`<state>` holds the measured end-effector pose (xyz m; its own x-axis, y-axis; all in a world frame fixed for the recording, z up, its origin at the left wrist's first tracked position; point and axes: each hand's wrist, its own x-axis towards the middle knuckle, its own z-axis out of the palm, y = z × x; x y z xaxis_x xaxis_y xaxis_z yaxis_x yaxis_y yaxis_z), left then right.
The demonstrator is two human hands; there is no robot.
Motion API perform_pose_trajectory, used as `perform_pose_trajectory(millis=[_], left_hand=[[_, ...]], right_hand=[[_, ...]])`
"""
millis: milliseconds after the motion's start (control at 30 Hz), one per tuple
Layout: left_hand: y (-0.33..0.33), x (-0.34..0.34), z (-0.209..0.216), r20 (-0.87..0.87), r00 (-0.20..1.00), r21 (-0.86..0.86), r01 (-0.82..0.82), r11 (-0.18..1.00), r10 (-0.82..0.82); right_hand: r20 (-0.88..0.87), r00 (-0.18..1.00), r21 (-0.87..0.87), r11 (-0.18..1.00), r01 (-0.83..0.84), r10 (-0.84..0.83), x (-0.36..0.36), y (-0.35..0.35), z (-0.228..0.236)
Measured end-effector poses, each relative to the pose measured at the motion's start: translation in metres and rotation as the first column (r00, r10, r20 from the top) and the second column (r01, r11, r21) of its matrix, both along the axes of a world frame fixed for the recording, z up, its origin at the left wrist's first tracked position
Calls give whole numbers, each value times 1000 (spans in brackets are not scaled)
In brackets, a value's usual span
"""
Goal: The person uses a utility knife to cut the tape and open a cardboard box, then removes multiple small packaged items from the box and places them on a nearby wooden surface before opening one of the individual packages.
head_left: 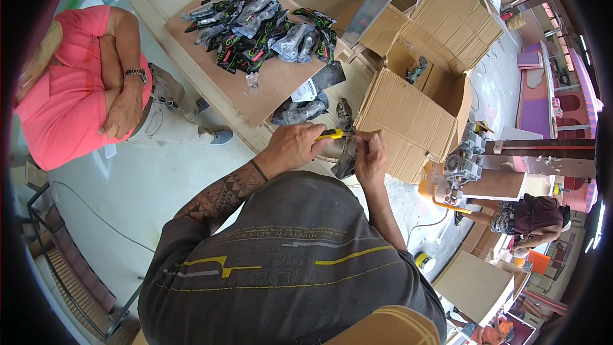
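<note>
My left hand (pixel 295 144) is closed round a yellow utility knife (pixel 331 134), its front end pointing toward my right hand. My right hand (pixel 371 158) pinches a dark plastic packet (pixel 345 162), which hangs between the two hands; its contents are hard to make out. Just beyond the hands lies another packet with clear plastic (pixel 302 112), beside a white label sheet (pixel 304 92). Farther off, a heap of black and clear plastic packets (pixel 255 22) with hardware inside covers much of a brown board (pixel 255 101).
An open cardboard box (pixel 403 119) stands right of my hands, with a packet (pixel 417 70) inside. At left, a person in a pink shirt (pixel 80 83) stands with arms folded. A metal machine (pixel 465 160) and another worker (pixel 536 218) are at right.
</note>
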<state>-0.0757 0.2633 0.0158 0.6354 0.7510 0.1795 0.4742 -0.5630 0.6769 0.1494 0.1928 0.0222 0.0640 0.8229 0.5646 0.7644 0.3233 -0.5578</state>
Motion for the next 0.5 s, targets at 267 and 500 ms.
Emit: perform_pose_trajectory(millis=[267, 500], left_hand=[[17, 17, 20, -31, 995, 49, 99, 994, -97], [78, -7, 31, -27, 999, 98, -20, 995, 23]], right_hand=[[-61, 983, -47, 984, 171, -174, 8, -25, 18], [-467, 818, -60, 935, 350, -336, 49, -51, 65]])
